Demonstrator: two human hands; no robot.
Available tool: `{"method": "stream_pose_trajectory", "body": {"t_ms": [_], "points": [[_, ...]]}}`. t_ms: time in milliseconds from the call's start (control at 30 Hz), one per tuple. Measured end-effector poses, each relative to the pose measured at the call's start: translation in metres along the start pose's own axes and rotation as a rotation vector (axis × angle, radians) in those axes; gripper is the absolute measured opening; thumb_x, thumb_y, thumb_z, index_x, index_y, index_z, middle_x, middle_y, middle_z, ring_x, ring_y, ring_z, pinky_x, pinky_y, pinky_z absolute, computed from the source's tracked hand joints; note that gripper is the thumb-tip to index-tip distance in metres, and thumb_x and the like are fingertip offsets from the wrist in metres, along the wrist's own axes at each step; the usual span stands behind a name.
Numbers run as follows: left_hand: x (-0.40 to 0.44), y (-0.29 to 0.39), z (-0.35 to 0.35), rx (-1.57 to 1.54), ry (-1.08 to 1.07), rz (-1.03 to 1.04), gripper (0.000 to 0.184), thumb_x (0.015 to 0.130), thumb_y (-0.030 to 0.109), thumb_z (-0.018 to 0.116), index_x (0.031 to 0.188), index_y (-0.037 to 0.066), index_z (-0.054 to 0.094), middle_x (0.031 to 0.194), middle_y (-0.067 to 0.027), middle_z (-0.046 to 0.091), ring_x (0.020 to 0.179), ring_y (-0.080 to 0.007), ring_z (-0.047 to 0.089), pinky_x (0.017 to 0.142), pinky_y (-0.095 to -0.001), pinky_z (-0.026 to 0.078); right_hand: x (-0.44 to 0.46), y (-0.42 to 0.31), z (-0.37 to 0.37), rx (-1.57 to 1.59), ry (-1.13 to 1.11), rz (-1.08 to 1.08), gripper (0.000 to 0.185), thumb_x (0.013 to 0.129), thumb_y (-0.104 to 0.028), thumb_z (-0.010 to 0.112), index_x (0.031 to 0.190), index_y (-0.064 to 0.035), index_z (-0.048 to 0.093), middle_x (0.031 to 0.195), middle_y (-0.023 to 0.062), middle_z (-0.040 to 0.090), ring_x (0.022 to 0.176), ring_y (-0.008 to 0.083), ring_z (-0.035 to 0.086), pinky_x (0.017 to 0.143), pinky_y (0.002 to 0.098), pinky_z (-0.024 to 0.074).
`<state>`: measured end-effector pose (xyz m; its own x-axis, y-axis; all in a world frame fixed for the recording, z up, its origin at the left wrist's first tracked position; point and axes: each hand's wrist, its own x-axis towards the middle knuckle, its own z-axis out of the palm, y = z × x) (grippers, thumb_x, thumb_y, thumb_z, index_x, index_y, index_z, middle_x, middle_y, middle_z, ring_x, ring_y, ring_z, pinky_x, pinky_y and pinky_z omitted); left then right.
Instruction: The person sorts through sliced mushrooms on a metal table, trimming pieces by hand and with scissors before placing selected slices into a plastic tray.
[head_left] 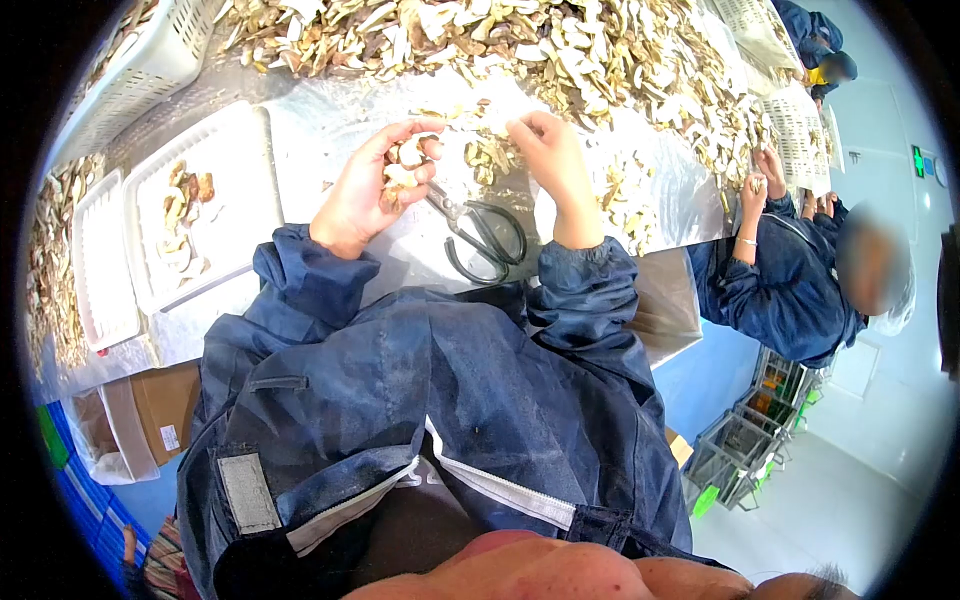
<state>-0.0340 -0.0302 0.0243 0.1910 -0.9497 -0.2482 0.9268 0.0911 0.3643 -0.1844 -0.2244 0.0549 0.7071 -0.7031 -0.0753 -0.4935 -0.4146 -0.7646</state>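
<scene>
My left hand (375, 188) is cupped, palm up, with fingers curled around several dried mushroom slices (401, 176). To its right, my right hand (552, 162) hovers close over the table, its fingers bent inward; whatever the fingertips hold is hidden. Between the hands lies a small scatter of slices (489, 158). Scissors (458, 211) with black looped handles rest on the table just below, their blades partly covered by my left hand. Another small heap of slices (628, 200) sits right of my right wrist.
A large heap of mushroom slices (600, 60) spreads across the back of the metal table (335, 105). At left are a white tray (262, 165) with several pieces, a narrower tray (100, 255) and a slatted basket (165, 75). A co-worker (790, 270) in dark blue works at right.
</scene>
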Motion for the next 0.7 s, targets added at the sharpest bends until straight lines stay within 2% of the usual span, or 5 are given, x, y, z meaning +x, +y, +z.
{"method": "stream_pose_trajectory", "body": {"t_ms": [133,233,333,433,700], "points": [[0.002,-0.001,-0.003,-0.007,0.045,0.024,0.036,0.104,0.024,0.043,0.127,-0.002,0.054,0.089,-0.0073,0.059,0.065,-0.0118,0.052,0.039,-0.0192,0.039,-0.004,-0.001,-0.003,0.143,-0.078,0.083,0.029,0.090,-0.025,0.064,0.095,0.0038,0.069,0.074,0.0095,0.068,0.066,0.0127,0.061,0.061,0.0268,0.0470],[0.002,-0.002,-0.004,-0.002,0.036,0.049,0.035,0.103,0.023,0.044,0.126,-0.001,0.054,0.089,-0.0072,0.059,0.065,-0.0115,0.052,0.039,-0.0192,0.038,-0.008,0.000,-0.003,0.204,-0.053,0.101,0.025,0.090,-0.019,0.064,0.099,0.0034,0.069,0.075,0.0075,0.069,0.067,0.0107,0.061,0.061,0.0256,0.0467],[0.002,-0.002,-0.006,0.000,0.027,0.063,0.033,0.103,0.022,0.044,0.124,-0.001,0.055,0.089,-0.0070,0.059,0.064,-0.0111,0.052,0.039,-0.0192,0.038,-0.015,0.009,-0.009,0.182,0.023,0.008,0.023,0.089,-0.015,0.063,0.102,0.0030,0.070,0.075,0.0069,0.068,0.068,0.0101,0.061,0.061,0.0253,0.0470],[0.001,-0.002,-0.004,-0.001,0.046,0.062,0.032,0.103,0.022,0.045,0.123,-0.001,0.056,0.088,-0.0069,0.059,0.064,-0.0111,0.051,0.039,-0.0193,0.037,-0.024,0.010,-0.014,0.202,0.011,0.065,0.023,0.088,-0.012,0.063,0.104,0.0032,0.069,0.075,0.0065,0.068,0.069,0.0086,0.060,0.062,0.0247,0.0474],[0.003,-0.001,-0.007,0.005,0.043,0.109,0.030,0.101,0.021,0.048,0.120,-0.001,0.057,0.088,-0.0072,0.058,0.066,-0.0120,0.052,0.039,-0.0191,0.036,-0.041,-0.003,0.005,-0.229,0.102,-0.021,0.022,0.084,-0.021,0.071,0.097,-0.0038,0.072,0.078,0.0133,0.069,0.069,0.0240,0.066,0.064,0.0337,0.0507]]}}
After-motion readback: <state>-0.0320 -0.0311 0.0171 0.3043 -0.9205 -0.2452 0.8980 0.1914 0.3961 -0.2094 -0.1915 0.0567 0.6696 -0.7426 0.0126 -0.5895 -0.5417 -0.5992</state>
